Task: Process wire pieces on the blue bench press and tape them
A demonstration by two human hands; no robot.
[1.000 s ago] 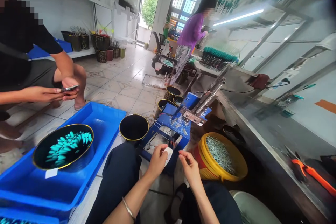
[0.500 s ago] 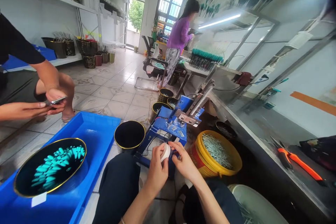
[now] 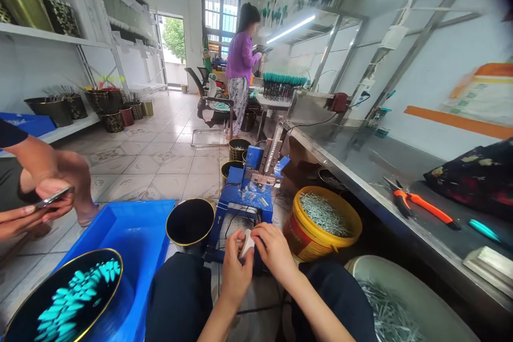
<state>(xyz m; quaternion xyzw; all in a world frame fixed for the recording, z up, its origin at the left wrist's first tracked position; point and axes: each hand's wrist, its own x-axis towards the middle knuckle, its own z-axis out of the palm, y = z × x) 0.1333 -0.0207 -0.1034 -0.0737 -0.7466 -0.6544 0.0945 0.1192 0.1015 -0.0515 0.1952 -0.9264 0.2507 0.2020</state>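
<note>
White piece [image 3: 247, 246], lower centre of frame, pinched in left hand [image 3: 235, 267], with right hand [image 3: 274, 250] at its upper right edge, grip unclear.

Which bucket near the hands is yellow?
The yellow bucket right of the right hand, beside the machine; the pale bucket and black buckets lack that colour.

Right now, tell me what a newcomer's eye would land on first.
Probably the bright turquoise pieces packed in a round black gold-rimmed bucket, lower left, inside a blue plastic tray. Next, the round yellow plastic bucket of thin grey pieces, right of the blue metal machine. Below centre, a small white object sits in the left hand's grip, the right hand close against it.
</note>
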